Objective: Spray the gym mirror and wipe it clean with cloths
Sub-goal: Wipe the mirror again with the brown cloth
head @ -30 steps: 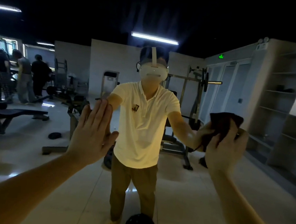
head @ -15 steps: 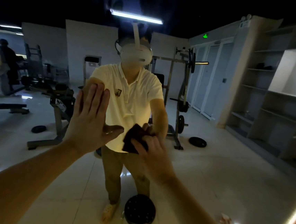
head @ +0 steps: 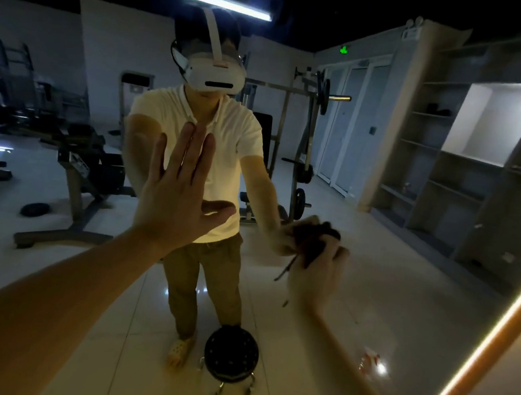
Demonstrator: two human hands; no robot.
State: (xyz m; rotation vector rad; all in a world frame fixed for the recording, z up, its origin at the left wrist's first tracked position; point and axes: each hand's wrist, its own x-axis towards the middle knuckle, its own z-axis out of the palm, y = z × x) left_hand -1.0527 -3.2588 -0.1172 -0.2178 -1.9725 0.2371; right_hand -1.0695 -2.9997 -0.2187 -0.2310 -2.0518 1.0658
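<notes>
The gym mirror [head: 387, 190] fills the view and reflects me and the room. My left hand [head: 176, 195] lies flat against the glass at centre, fingers straight and pointing up, thumb spread to the right. My right hand [head: 318, 273] grips a dark bunched cloth [head: 312, 237] and holds it against the mirror, right of centre at waist height of my reflection. A thin dark strand hangs from the cloth. No spray bottle can be made out for certain.
A lit strip [head: 487, 340] marks the mirror's lower right edge. The reflection shows a round black stool [head: 231, 353] by my feet, weight machines [head: 78, 160] on the left, shelves [head: 446, 170] on the right, and a small red and white object [head: 370, 362] on the floor.
My right hand swept the cloth from the upper right leftward to the centre, then back to the right and lower. My left hand stayed flat on the glass.
</notes>
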